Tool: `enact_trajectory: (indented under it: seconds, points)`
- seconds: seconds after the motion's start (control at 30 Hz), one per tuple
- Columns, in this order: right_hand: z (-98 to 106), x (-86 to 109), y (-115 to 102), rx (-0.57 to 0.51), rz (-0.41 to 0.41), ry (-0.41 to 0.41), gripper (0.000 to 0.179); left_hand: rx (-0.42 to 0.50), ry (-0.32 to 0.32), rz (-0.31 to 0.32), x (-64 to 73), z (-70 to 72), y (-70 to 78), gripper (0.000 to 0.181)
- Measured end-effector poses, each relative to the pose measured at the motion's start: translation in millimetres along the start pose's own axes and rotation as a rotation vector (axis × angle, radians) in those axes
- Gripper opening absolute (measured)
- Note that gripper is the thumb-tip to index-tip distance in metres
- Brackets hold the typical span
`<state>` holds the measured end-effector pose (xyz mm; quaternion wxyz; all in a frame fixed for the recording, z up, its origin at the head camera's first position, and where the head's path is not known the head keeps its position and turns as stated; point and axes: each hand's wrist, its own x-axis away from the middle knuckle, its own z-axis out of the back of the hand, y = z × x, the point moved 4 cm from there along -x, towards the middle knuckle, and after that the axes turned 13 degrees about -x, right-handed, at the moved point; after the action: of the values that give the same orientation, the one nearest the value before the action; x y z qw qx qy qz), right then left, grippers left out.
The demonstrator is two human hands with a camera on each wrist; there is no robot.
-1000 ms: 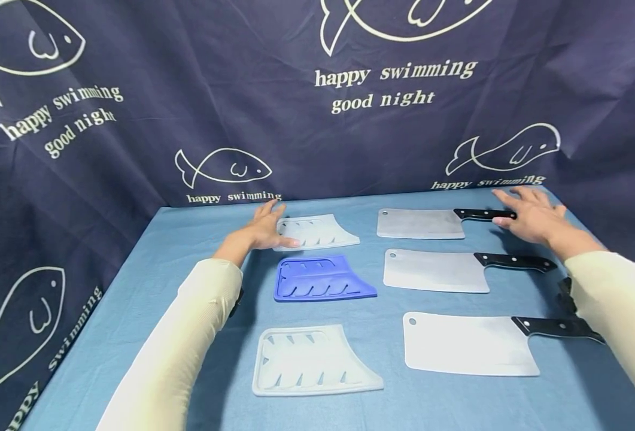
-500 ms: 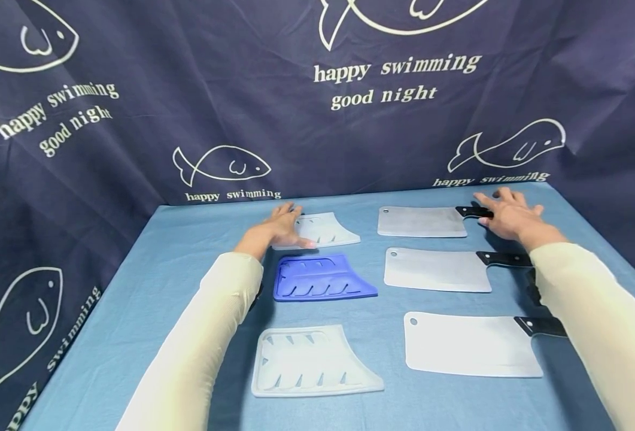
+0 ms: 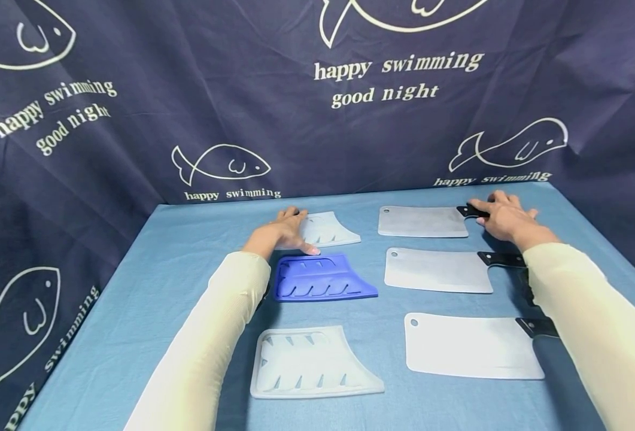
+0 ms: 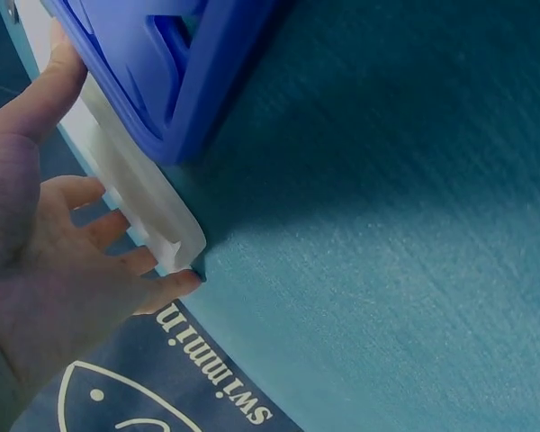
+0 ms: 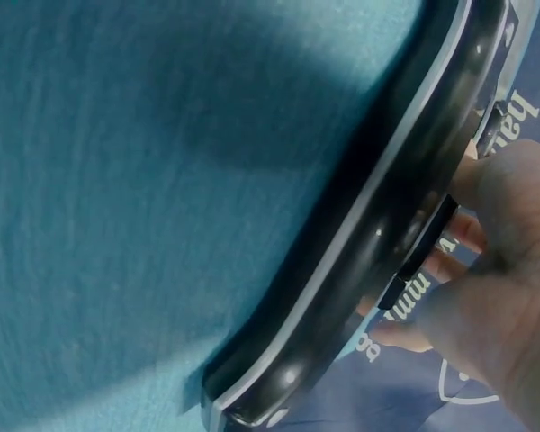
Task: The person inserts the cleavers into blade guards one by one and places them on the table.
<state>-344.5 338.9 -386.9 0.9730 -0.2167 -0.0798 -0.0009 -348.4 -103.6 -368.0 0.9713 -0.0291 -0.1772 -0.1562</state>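
In the head view my left hand (image 3: pixel 285 230) lies over the left end of the far white blade sheath (image 3: pixel 329 228). Its thumb is at the near edge, close to the blue blade sheath (image 3: pixel 322 276). The left wrist view shows spread fingers of my left hand (image 4: pixel 58 247) along the far edge of the white sheath (image 4: pixel 148 207). My right hand (image 3: pixel 506 220) grips the black handle of the far cleaver (image 3: pixel 421 221), thumb on the near side. In the right wrist view the middle cleaver's handle (image 5: pixel 360 238) partly hides my right hand (image 5: pixel 499 256).
The middle cleaver (image 3: pixel 437 270) and near cleaver (image 3: pixel 470 346) lie with handles to the right, partly under my right sleeve. A near white sheath (image 3: pixel 309 362) lies at the front left. A dark printed curtain (image 3: pixel 376 149) hangs behind the blue-covered table (image 3: pixel 188 269).
My left hand has moved right over the end of the far white sheath. My right hand has moved left along the far cleaver's handle. Sheaths and cleavers stay in place.
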Motion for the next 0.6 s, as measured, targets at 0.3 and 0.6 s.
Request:
enact_trajectory:
  seconds: [0.3,0.6]
  points:
    - [4.6,2.3,-1.8,-0.05,0.021,0.069,0.045,-0.001,0.024,-0.006,1.0,3.0,1.0,0.111]
    - [4.0,2.7,-2.1,-0.057,0.042,0.103,0.041,-0.029,0.024,0.0,0.9,4.1,2.9,0.111]
